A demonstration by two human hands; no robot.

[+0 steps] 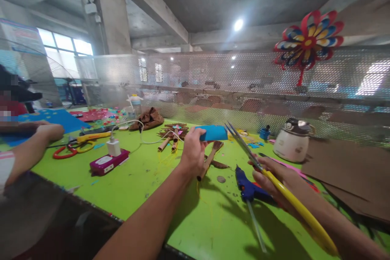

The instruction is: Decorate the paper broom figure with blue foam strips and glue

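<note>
My left hand (194, 152) pinches a piece of blue paper (215, 133) above the green table. In my right hand (278, 176) is a pair of scissors (291, 201) with yellow handles. Their blades point up and left, with the tips close to the paper's right edge. Below my left hand lies a brown rolled-paper tube (210, 158). A blue hot glue gun (250, 187) with a clear glue stick in it rests on the table under my right hand.
A purple power strip (109, 162) with a white plug lies left. Red-and-yellow scissors (71, 148) sit near a co-worker's arm (33, 146). A kettle (291, 140), brown cardboard (341, 174) and a paper flower (308, 42) are on the right. A perforated metal screen (213, 81) stands behind.
</note>
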